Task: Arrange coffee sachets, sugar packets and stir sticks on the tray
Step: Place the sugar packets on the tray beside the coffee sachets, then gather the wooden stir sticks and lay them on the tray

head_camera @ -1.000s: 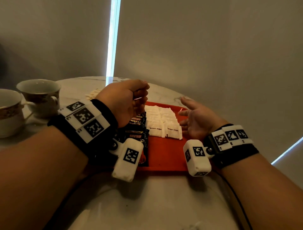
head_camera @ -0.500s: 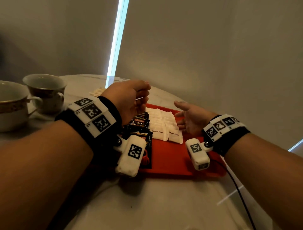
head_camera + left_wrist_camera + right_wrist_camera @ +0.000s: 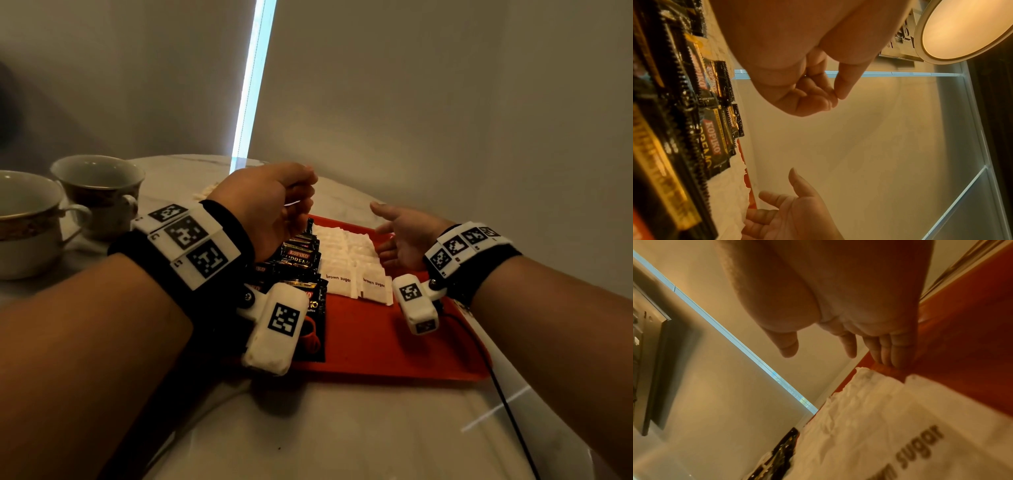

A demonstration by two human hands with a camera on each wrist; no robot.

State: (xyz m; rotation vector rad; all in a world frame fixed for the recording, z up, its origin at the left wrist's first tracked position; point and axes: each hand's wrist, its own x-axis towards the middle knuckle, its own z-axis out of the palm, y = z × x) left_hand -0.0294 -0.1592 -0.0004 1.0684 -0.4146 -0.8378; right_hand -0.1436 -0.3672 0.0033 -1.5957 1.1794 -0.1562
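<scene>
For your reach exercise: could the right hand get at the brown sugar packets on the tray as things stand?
Probably yes. The right hand hangs open just beside the brown sugar packets on the red tray, and nothing lies between them; the left hand is over the coffee sachets.

Dim, warm room; bright daylight slit [image 3: 251, 85] between blinds; ceiling lamp [image 3: 962, 27] glowing; right wrist view blurred close up.

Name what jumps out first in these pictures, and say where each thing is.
An orange tray sits mid-table, holding a column of black coffee sachets on its left beside rows of white sugar packets. The left hand hovers curled above the sachets; the right hand lies open by the packets. Two teacups stand far left.
</scene>
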